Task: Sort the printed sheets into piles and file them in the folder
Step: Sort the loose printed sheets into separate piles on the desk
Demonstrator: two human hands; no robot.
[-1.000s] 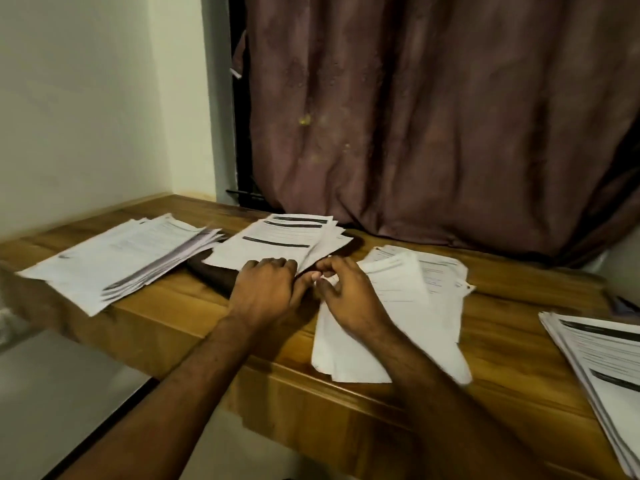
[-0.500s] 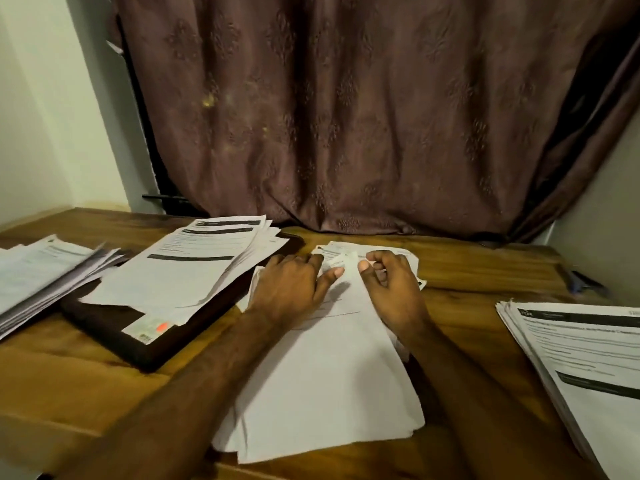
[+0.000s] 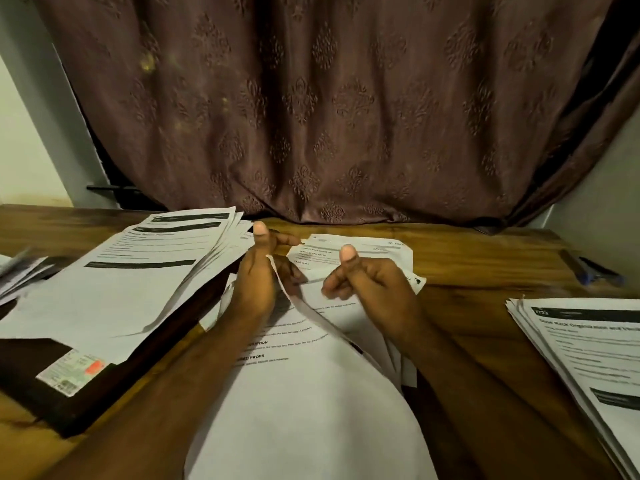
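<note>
Both hands work over the middle pile (image 3: 304, 403) at the near edge of the wooden table (image 3: 485, 271); the left hand (image 3: 256, 282) lifts the top sheet (image 3: 311, 320) by its far corner, the paper curling up between thumb and fingers, seemingly to peel it from the printed sheets beneath. The right hand (image 3: 370, 282) has its fingers curled and thumb raised above those lower sheets; whether it pinches an edge I cannot tell. The dark folder (image 3: 86, 393) lies closed to the left with a fanned pile (image 3: 138, 271) resting on it, so filing looks some way off. Another pile (image 3: 588, 351) sits well apart at the right; a blue pen (image 3: 595, 271) lies beyond it by the curtain (image 3: 329, 116).
</note>
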